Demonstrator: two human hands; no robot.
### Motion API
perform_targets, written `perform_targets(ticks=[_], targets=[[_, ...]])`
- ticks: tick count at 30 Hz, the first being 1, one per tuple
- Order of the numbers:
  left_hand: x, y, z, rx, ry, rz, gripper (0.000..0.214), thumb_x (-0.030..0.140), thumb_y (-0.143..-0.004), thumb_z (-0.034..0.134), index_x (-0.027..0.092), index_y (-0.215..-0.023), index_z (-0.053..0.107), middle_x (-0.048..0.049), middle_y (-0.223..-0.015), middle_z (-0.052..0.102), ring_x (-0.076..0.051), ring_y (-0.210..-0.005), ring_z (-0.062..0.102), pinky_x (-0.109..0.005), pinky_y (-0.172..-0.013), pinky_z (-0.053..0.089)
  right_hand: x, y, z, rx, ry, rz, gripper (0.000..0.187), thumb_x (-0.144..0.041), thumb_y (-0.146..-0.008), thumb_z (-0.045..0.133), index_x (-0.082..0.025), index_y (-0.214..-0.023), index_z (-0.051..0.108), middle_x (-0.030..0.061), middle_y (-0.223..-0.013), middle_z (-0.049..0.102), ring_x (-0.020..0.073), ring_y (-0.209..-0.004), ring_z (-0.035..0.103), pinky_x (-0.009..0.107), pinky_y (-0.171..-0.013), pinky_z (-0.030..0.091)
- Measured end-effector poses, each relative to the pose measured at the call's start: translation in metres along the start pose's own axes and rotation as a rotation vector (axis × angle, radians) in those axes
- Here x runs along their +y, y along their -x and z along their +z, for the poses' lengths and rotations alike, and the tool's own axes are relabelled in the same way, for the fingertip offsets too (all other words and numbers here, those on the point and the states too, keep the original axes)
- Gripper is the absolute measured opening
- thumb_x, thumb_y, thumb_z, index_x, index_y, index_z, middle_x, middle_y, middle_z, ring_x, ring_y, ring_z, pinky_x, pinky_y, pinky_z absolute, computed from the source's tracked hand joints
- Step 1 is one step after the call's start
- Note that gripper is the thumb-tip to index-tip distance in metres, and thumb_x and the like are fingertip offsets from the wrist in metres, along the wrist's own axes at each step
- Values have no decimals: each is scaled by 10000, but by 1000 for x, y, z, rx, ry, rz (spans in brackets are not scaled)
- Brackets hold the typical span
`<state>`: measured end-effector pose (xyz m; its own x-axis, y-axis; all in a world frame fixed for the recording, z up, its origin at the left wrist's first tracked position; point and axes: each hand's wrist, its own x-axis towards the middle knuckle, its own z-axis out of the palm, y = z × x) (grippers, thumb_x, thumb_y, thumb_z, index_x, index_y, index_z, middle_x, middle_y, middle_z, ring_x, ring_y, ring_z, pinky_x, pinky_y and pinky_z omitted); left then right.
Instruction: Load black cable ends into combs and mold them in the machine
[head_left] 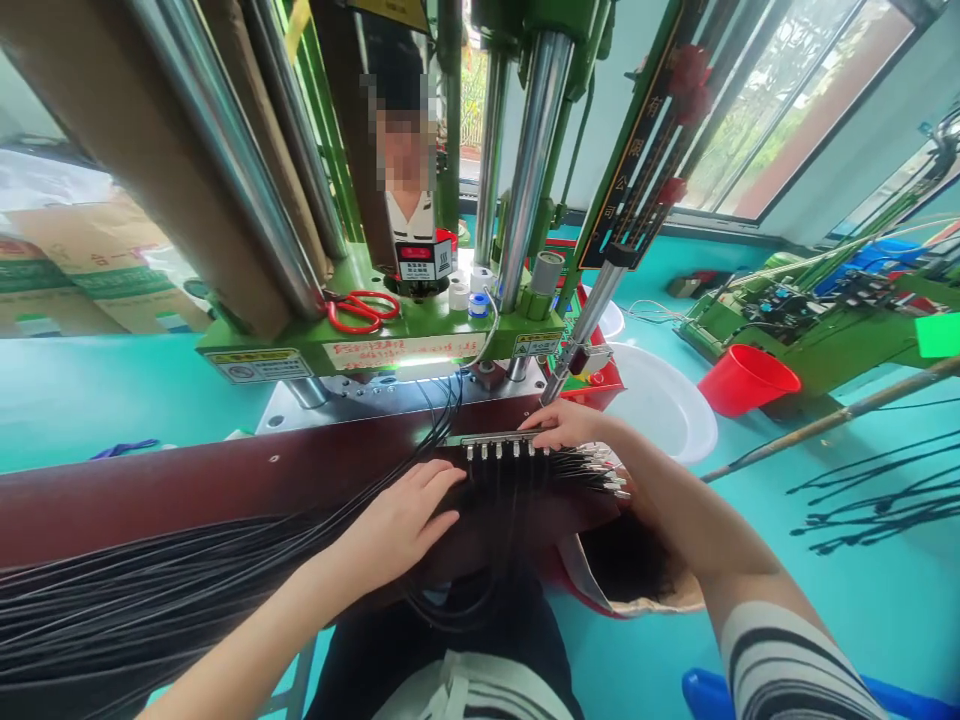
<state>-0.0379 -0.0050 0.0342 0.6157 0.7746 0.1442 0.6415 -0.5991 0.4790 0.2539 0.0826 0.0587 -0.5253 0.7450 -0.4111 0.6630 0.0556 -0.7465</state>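
Observation:
A narrow metal strip (491, 437) lies on the table before me, with several silver connectors (499, 451) in a row along its front edge. Black cables run from these connectors toward my lap. My left hand (409, 515) hovers at the strip's left end, thumb apart from the fingers, holding nothing I can see. At the other end my right hand (574, 425) grips the strip, its fingertips beside the last connectors. Under my right wrist lies a bundle of black cables with silver plug ends (604, 468). A thick spread of black cables (187, 560) covers the table's left part.
A green press machine (420, 330) stands just behind the table (225, 465), with steel columns and red-handled scissors (361, 312) on its plate. To the right are a white basin (660, 400), a red bucket (750, 380) and a bamboo pole (832, 418). A lined container (667, 597) sits below.

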Motion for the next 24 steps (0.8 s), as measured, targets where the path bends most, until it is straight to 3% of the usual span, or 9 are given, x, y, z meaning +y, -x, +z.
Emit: perform_targets(ticks=[4, 7, 11, 14, 16, 19, 22, 24], targets=[[-9, 6, -20, 82, 103, -100, 298, 329, -843, 397, 200, -1063, 551, -53, -1080, 584, -177, -988, 548, -308, -905, 423, -12, -40, -2, -113, 135, -180, 335, -239, -720, 571, -145, -1035, 641, 12, -703, 624, 90, -557, 535, 173, -484, 405], [-23, 3, -26, 156, 199, -186, 280, 357, -824, 423, 197, -994, 577, -54, -1011, 608, -182, -927, 565, -316, -852, 443, -20, -70, 4, -129, 320, -334, 278, -132, -674, 588, -125, -937, 680, 26, -797, 606, 101, -652, 546, 201, -614, 434], [-47, -8, -22, 204, 442, -377, 363, 397, -757, 505, 174, -1039, 560, -79, -996, 614, -202, -896, 575, -348, -816, 451, -24, -92, 16, -120, 380, -385, 287, -55, -634, 579, -117, -888, 696, 40, -845, 588, 129, -756, 551, 225, -706, 431], [-64, -27, -12, 230, 767, -529, 476, 400, -657, 625, 146, -1055, 557, -84, -980, 623, -197, -893, 581, -333, -824, 438, -26, -92, 25, -78, 376, -406, 289, -53, -627, 581, -130, -879, 699, 43, -851, 597, 141, -781, 555, 240, -742, 429], [-74, -47, -5, 287, 1092, -647, 471, 330, -608, 690, 140, -1020, 564, -67, -919, 636, -171, -847, 590, -288, -797, 439, -25, -90, 32, 17, 350, -410, 281, -76, -625, 596, -148, -877, 698, 40, -848, 614, 151, -793, 562, 255, -762, 430], [-87, -81, 4, 339, 1514, -810, 300, 219, -650, 667, 117, -912, 562, -56, -770, 632, -145, -697, 601, -245, -692, 461, -19, -89, 43, 272, 271, -375, 240, -133, -702, 541, -156, -892, 684, 47, -838, 636, 166, -792, 579, 290, -772, 439], [-100, -112, 10, 303, 1684, -867, 142, 180, -757, 527, 95, -867, 552, -90, -716, 622, -167, -616, 602, -270, -599, 481, -12, -94, 53, 507, 172, -326, 316, -190, -835, 362, -136, -989, 633, 54, -766, 630, 160, -742, 594, 305, -733, 466], [-107, -128, 13, 276, 1823, -827, 170, 153, -796, 437, 86, -898, 555, -108, -721, 625, -178, -615, 609, -282, -572, 490, -11, -97, 58, 620, 113, -320, 374, -234, -882, 283, -130, -1130, 543, 56, -784, 616, 148, -718, 590, 301, -712, 481]])
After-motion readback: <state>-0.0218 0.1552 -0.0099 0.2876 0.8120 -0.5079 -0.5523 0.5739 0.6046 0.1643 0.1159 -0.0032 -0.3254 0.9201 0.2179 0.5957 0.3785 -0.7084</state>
